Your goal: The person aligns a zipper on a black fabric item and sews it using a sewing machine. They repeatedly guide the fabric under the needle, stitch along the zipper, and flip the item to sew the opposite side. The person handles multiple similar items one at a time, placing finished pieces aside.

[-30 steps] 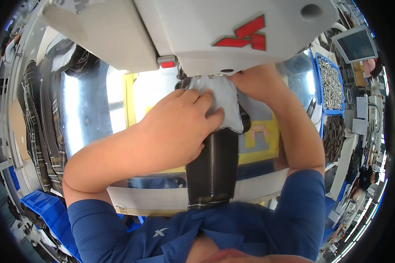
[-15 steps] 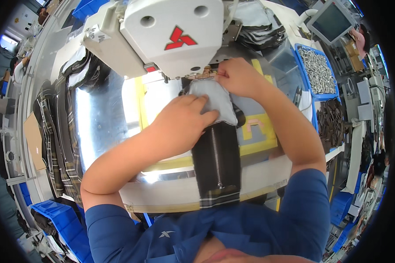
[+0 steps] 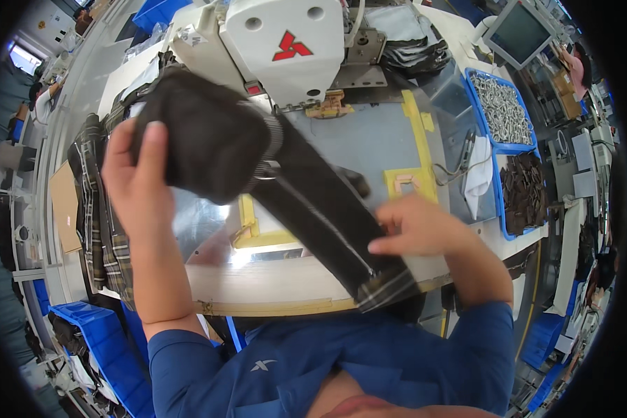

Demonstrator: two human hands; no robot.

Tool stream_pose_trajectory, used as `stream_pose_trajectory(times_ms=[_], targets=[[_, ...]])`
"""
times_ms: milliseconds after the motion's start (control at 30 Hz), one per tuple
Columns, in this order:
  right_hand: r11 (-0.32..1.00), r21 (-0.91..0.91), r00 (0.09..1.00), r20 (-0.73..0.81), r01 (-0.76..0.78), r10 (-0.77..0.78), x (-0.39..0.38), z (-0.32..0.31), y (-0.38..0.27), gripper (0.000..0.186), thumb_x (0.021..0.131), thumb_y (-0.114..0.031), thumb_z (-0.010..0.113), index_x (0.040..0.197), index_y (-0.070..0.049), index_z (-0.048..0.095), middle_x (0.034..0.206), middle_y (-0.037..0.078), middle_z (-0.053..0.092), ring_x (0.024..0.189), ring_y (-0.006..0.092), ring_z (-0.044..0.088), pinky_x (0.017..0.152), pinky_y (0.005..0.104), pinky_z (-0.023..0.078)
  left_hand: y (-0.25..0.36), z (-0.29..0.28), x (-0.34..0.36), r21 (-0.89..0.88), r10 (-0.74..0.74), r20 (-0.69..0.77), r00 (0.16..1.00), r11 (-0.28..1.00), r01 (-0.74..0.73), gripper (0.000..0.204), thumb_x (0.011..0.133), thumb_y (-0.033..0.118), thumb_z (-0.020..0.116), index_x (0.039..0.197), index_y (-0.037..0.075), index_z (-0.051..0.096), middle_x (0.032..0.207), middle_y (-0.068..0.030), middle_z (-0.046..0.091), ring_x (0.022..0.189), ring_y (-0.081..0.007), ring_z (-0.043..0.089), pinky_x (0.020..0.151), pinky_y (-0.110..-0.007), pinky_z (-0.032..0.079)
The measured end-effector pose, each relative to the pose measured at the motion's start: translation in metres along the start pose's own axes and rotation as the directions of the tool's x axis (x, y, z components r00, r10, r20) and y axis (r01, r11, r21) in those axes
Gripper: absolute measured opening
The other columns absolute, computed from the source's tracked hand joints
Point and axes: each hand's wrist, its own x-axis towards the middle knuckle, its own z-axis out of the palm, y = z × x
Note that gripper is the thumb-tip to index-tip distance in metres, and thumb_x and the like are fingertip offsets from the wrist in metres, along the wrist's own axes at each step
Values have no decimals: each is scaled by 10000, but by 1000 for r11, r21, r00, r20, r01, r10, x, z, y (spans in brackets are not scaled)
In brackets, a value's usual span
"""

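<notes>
A dark fabric piece (image 3: pixel 317 212) with a long zip down its strip and a plaid band at its near end stretches slantwise across the machine table. Its bulky upper part is lifted and smeared by motion. My left hand (image 3: pixel 143 181) is closed on the left edge of that part, thumb on top. My right hand (image 3: pixel 421 226) is beside the strip's right edge near the plaid end, its thumb over the cloth and its fingers bent, apart from the thumb. Beyond the fabric is the white sewing machine head (image 3: pixel 282 59), with a copper-coloured clamp (image 3: pixel 329 106) below it.
Blue trays of metal pieces (image 3: pixel 501 111) and dark brown pieces (image 3: pixel 524 191) stand at the right. Scissors-like tool (image 3: pixel 468 148) and white cloth (image 3: pixel 478 181) lie beside them. Plaid fabric (image 3: pixel 97 209) hangs at the left; stacked pieces (image 3: pixel 414 45) lie behind. A blue bin (image 3: pixel 108 348) is lower left.
The fabric piece has come out from under the machine head, lifted and swung left by my left hand. My right hand has drawn back from the clamp toward the plaid end.
</notes>
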Motion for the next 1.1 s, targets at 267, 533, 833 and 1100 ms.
stream_pose_trajectory(times_ms=[267, 533, 833, 1100], targets=[[983, 21, 983, 27, 182, -182, -10, 28, -33, 220, 1010, -243, 664, 950, -34, 635, 781, 184, 660, 752, 438, 641, 690, 480, 492, -9, 10, -31, 590, -6, 491, 871, 738, -328, 549, 810, 183, 911, 1288, 20, 694, 1246, -181, 704, 1155, -398, 659, 995, -474, 537], [481, 661, 794, -315, 576, -519, -23, -12, -28, 464, 1042, -437, 694, 959, 19, 687, 840, 128, 719, 754, 238, 706, 663, 359, 515, 50, 110, -36, -136, 161, 985, 62, 944, -300, 333, 829, 210, 905, 1078, 57, 745, 829, -131, 694, 783, -375, 675, 668, -424, 511], [759, 197, 734, -487, 621, -474, -26, 27, -46, 425, 886, -128, 874, 1229, 75, 727, 1211, 143, 763, 1107, 295, 722, 953, 412, 553, 96, 127, 9, -294, 76, 828, 556, 903, 315, 248, 912, 9, 840, 1152, -3, 776, 1050, -83, 809, 931, -153, 752, 852, -305, 601], [731, 494, 882, -272, 471, -385, -7, 39, -53, 381, 922, -56, 816, 1285, 25, 731, 1323, 155, 725, 1207, 261, 684, 1063, 406, 511, 61, 115, 10, -619, 114, 587, 801, 701, 354, 298, 981, -32, 748, 1277, -15, 714, 1164, -154, 794, 996, -214, 778, 884, -349, 642]])
